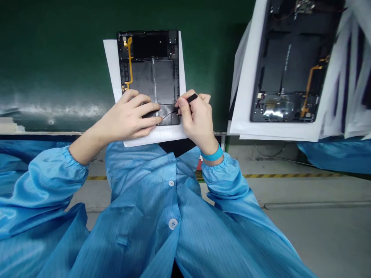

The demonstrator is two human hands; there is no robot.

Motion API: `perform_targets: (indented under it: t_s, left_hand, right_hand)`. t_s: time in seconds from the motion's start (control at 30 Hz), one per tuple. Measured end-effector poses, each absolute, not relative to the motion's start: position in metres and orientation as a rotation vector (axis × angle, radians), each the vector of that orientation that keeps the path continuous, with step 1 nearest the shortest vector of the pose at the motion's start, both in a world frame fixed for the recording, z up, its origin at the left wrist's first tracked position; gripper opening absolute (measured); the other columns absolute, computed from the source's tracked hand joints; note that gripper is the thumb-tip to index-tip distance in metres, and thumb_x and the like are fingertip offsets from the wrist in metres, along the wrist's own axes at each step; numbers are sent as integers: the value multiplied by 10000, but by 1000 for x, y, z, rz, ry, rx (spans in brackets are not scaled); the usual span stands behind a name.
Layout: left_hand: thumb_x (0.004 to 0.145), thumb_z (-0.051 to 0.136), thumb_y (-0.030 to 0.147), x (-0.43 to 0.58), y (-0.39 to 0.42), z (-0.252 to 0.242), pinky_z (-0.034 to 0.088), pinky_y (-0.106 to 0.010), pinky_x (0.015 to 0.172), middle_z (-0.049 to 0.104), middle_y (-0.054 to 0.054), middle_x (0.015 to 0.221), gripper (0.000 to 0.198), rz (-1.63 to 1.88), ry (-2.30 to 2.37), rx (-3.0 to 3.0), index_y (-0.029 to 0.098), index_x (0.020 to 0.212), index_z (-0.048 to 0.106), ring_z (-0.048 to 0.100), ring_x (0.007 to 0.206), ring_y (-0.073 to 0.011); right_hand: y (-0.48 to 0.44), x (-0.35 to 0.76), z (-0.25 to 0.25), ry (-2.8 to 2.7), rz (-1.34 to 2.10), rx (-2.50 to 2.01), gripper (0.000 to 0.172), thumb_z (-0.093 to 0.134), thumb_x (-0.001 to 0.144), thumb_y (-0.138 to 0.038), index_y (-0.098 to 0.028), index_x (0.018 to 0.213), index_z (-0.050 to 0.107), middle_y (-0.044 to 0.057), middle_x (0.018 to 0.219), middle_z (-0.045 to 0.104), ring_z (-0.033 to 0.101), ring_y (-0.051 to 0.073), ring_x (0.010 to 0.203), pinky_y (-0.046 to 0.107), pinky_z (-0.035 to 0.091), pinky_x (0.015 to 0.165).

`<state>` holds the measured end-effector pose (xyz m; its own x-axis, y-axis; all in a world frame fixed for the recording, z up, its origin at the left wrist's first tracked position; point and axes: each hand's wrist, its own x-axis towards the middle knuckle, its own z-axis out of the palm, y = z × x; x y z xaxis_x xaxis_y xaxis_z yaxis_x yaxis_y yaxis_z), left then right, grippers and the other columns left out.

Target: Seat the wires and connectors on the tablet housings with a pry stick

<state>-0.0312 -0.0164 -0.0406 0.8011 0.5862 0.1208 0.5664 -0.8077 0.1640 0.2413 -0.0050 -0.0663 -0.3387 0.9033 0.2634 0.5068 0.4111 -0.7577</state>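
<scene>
An opened black tablet housing (pixel 165 81) lies on white paper (pixel 111 58), with an orange flex cable (pixel 130 65) along its left side. My left hand (pixel 130 116) rests palm down over the housing's lower left part, its fingers spread and the index and middle fingertips near the lower middle. Pinched in my right hand (pixel 197 116) is a thin black tool (pixel 192 98), perhaps tweezers, whose fine curved tip reaches the lower edge area beside my left fingertips. What lies under my left fingers is hidden.
At the right, a second opened tablet housing (pixel 290 69) sits on a stack of white sheets (pixel 243 104). More upright or folded white sheets (pixel 344 88) stand beyond it. The green table (pixel 66 50) ends at a front edge just below my hands.
</scene>
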Motion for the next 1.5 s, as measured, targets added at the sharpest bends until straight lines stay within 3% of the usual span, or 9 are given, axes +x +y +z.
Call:
perform_targets:
  t_s: [0.37,0.57,0.77,0.9,1.03,1.1,1.23,1.33,1.5]
  left_hand:
    - [1172,504,429,-24,-18,-41,479,-680,1200,751,-88,1503,369,312,1022,2608,318,1323,823,663,1417,-380]
    - [1074,724,584,-57,-53,-9,528,-589,1347,716,-2,1573,461,956,1402,1857,419,1505,728,663,1510,-324]
    - [1039,730,516,-94,-75,15,554,-651,1376,778,58,1496,251,926,1481,915,417,1236,851,661,1553,-364]
    - [1065,685,535,-90,-67,10,619,-650,1308,753,6,1538,330,824,1493,1096,386,1339,793,720,1472,-362]
    - [1037,691,543,-63,-60,5,477,-736,1349,644,-98,1659,605,623,1653,1976,275,1579,670,634,1528,-411]
    - [1070,638,495,-42,-56,2,424,-733,1350,616,-102,1680,567,400,1569,2384,279,1594,661,556,1586,-432]
    - [1121,597,481,-7,-43,-14,474,-677,1266,653,-147,1613,568,204,1349,2584,270,1649,598,581,1530,-442]
    - [1098,665,520,4,-33,-27,470,-721,1228,656,-188,1580,628,156,1269,2611,230,1650,589,569,1502,-489]
    - [1113,651,427,8,-26,-33,449,-731,1225,676,-170,1523,453,246,1268,2571,262,1530,709,549,1505,-486]
  right_hand:
    - [-9,252,-63,-1913,734,-1196,478,393,1233,-544,-263,959,666,15,869,739,678,211,859,478,523,1012]
    - [-19,251,-59,-1450,987,-1077,414,540,1201,-556,-262,957,701,-1,924,714,721,177,873,379,586,876]
    - [-22,254,-57,-1318,1018,-1058,361,629,1177,-521,-255,953,728,-8,932,727,735,146,840,322,593,803]
    - [-17,253,-59,-1604,1001,-1049,356,606,1188,-503,-241,991,747,-5,917,757,774,156,836,332,583,803]
    - [-14,255,-62,-1718,975,-1041,384,546,1207,-507,-242,991,723,0,901,757,783,174,835,345,586,809]
    - [-14,256,-63,-1735,954,-1061,392,526,1210,-515,-246,990,707,0,875,742,775,183,832,353,585,813]
    - [-13,255,-64,-1818,911,-1095,434,471,1215,-563,-259,979,672,16,896,736,746,205,852,395,591,876]
    - [-11,254,-65,-1881,871,-1109,469,417,1218,-603,-269,979,646,23,913,725,722,215,874,417,594,927]
    - [-10,255,-63,-1906,879,-1110,515,372,1212,-645,-273,962,625,28,908,707,703,222,874,415,587,914]
